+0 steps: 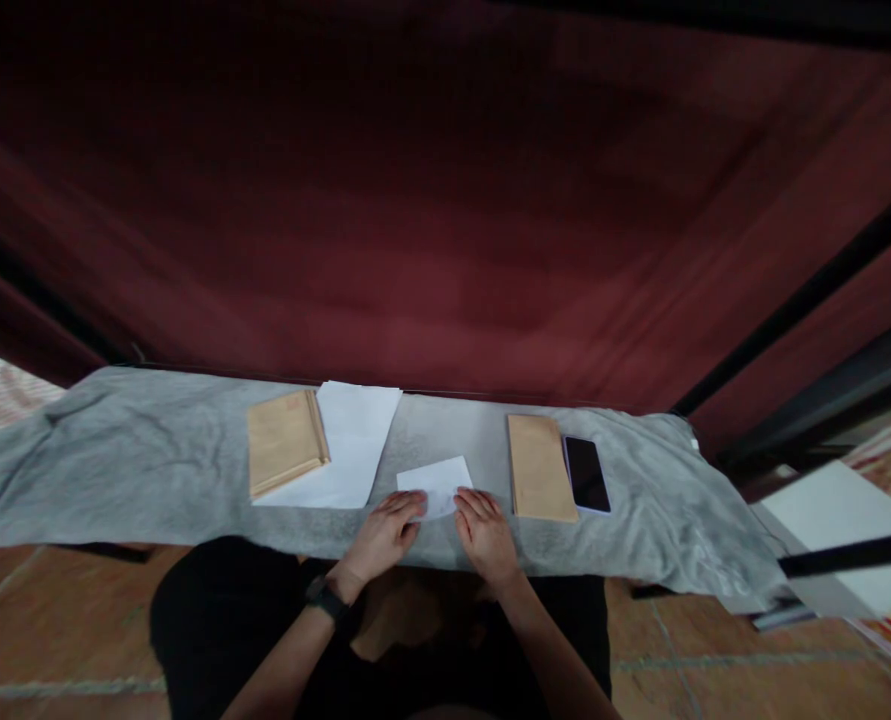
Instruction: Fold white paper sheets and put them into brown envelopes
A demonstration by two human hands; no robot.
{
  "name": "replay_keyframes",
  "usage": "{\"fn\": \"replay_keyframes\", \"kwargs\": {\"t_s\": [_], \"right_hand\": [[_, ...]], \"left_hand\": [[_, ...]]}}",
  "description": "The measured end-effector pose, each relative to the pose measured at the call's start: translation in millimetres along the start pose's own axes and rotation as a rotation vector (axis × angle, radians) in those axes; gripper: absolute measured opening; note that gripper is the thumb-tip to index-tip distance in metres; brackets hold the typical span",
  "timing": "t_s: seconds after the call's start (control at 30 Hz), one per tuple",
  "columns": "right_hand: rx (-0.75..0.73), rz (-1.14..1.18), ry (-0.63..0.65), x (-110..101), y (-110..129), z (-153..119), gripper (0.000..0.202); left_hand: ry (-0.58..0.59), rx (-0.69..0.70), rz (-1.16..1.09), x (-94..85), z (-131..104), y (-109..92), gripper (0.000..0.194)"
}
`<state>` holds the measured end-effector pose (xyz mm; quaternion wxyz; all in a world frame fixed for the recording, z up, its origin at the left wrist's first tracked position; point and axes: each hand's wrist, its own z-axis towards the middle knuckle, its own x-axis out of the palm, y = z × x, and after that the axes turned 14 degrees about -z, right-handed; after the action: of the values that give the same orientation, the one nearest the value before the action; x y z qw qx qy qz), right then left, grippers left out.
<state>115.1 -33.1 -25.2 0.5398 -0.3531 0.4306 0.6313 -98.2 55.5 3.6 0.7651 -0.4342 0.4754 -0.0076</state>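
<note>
A small piece of white paper (437, 482), seemingly folded, lies on the grey cloth in front of me. My left hand (387, 530) has its fingers together on the paper's left edge. At the right edge, my right hand (488, 532) rests its fingertips, pressed together, on the same paper. Larger white sheets (356, 440) lie to the left, partly under a stack of brown envelopes (284, 442). More brown envelopes (541, 468) sit to the right, beside a dark-screened phone (587, 474).
The grey cloth (160, 450) covers a long, narrow surface. Behind it stands a dark red panel (430, 250) with black bars at both sides. A white board (842, 530) is at the far right, above the tiled floor (752, 650).
</note>
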Motion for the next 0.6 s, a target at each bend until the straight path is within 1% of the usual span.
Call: {"fn": "replay_keyframes", "kwargs": {"t_s": [0.1,0.2,0.3,0.37,0.47,0.6], "right_hand": [[0.010,0.014,-0.009,-0.8,0.3,0.6,0.036],[0.007,0.018,-0.007,0.2,0.0,0.2,0.036],[0.005,0.010,-0.004,3.6,-0.9,-1.4,0.038],[0.027,-0.006,-0.025,6.3,-1.6,-2.6,0.039],[0.070,-0.036,-0.051,9.1,-1.7,-3.5,0.040],[0.092,-0.078,-0.031,9.5,0.4,-2.0,0.041]], "left_hand": [[0.046,-0.018,0.035,7.2,8.3,-11.1,0.037],[0.061,-0.055,0.111,26.2,22.9,-18.5,0.045],[0.067,-0.098,0.198,46.1,39.2,-19.5,0.049],[0.047,-0.120,0.240,54.5,48.1,-17.3,0.051],[0.004,-0.133,0.286,59.2,56.6,-12.5,0.052],[-0.029,-0.151,0.309,59.1,60.7,-7.5,0.054]]}}
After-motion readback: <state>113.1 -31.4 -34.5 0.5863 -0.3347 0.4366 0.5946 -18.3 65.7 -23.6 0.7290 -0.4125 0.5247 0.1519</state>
